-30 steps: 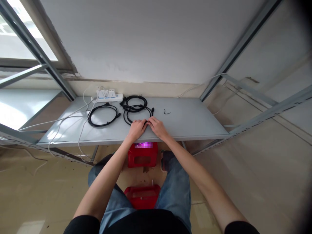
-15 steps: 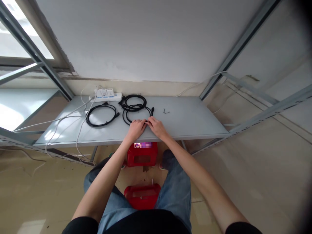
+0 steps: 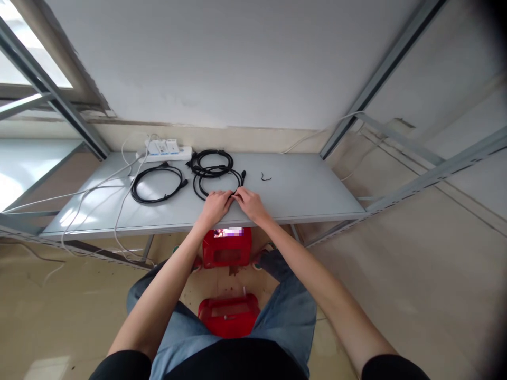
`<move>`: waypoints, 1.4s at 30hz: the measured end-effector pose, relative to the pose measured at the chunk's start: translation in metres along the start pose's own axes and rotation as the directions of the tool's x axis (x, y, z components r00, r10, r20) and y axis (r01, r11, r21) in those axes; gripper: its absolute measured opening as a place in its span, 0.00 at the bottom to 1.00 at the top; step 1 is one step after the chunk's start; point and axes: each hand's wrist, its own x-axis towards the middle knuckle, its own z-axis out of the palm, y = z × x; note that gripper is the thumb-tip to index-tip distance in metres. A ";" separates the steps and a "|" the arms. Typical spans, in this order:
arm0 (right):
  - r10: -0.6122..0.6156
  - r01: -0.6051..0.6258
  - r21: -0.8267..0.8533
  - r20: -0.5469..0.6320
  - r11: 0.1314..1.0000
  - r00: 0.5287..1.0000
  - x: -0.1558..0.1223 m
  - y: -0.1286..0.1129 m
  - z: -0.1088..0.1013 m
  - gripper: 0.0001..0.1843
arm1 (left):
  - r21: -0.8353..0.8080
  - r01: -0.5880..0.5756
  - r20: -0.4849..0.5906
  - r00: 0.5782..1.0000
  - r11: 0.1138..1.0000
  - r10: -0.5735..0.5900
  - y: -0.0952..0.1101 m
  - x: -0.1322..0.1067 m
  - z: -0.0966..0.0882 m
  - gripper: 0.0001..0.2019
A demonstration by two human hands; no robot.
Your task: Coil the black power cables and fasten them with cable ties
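Observation:
My left hand (image 3: 216, 206) rests at the near side of a coiled black cable (image 3: 194, 187), its fingers bent round the coil. Opposite it, my right hand (image 3: 250, 203) pinches at the same spot, thumb and fingertips pressed together. The fingers hide most of what they grip there. A plug end (image 3: 243, 173) of this cable sticks up at the right of the loop. Behind, partly overlapping it, lies a second black cable coil (image 3: 231, 160). A third coil (image 3: 133, 190) lies apart on the left. A short, thin black tie (image 3: 265, 178) lies to the right.
The grey shelf (image 3: 309, 195) has metal uprights (image 3: 344, 126) at both ends. A white power strip (image 3: 178, 153) with adapters stands at the back left. White cords (image 3: 85, 196) run across the left side and hang over the front. Red stools (image 3: 209, 256) are below.
The view has shifted slightly, so the shelf and coils appear farther left. Both hands stay at the near side of the same coil, with small finger movements.

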 end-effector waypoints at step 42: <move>0.302 -0.351 0.594 0.184 0.724 0.935 0.010 0.009 -0.004 0.24 | -0.336 0.007 -0.013 1.000 0.942 -0.013 0.001 0.002 -0.008 0.15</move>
